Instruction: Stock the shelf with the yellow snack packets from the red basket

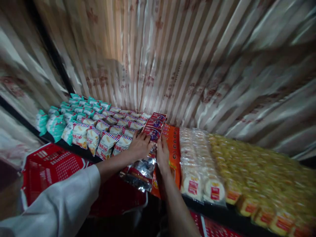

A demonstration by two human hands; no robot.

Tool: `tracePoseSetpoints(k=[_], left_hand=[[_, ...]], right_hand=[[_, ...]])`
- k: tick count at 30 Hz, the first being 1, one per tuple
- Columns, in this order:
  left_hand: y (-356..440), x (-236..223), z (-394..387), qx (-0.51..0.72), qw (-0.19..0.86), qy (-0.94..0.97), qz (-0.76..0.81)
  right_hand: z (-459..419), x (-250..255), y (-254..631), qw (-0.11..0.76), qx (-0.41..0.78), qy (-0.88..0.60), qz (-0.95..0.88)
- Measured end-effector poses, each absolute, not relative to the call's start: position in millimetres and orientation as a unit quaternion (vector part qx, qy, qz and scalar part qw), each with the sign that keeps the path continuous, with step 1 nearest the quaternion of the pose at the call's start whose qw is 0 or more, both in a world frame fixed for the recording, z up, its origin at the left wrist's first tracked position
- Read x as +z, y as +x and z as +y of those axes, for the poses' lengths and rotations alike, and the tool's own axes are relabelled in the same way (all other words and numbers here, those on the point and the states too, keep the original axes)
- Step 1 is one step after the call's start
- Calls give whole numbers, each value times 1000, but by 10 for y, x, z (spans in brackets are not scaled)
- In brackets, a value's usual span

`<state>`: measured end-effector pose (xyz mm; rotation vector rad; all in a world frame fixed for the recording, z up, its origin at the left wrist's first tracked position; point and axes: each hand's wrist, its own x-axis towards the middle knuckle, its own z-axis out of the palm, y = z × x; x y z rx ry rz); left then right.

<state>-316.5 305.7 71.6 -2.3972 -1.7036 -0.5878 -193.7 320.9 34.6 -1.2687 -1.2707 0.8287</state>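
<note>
Dark purple-red snack packets [154, 126] lie overlapped in a narrow row on the shelf, between both hands. My left hand [142, 144] grips their near end from the left, fingers bent over the top. My right hand [163, 154] closes along their right side, its thumb and fingers pointing away from me. Below the hands, a shiny silver and dark packet [142, 172] hangs toward the shelf's front edge. An orange bag [174, 144] lies just right of my right hand. What the palms touch underneath is hidden.
White chip bags [106, 144] and teal bags [55, 126] fill the shelf's left. To the right stand clear-wrapped round white snacks [192, 184] and many yellow-wrapped cakes [261, 174]. Red baskets [56, 168] sit below. A striped plastic curtain [158, 59] hangs behind.
</note>
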Motion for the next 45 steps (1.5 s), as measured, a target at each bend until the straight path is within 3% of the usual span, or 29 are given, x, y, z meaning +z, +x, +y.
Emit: tracePoseSetpoints(k=[14, 21, 34, 39, 45], left_hand=[[-3363, 763, 2809, -173, 4, -841, -513], [-3353, 766, 2771, -184, 19, -838, -513], [-3362, 764, 2604, -198, 3, -843, -500], [-3479, 799, 2271, -258, -37, -832, -489], [-3837, 568, 1580, -308, -91, -831, -454]], right_hand=[[3011, 381, -2012, 563, 368, -529, -518], [2906, 284, -2028, 580, 353, -525, -512], [2715, 129, -1902, 541, 392, -548, -503], [2335, 129, -1934, 503, 394, -580, -505], [1848, 125, -2094, 528, 394, -565, -496]])
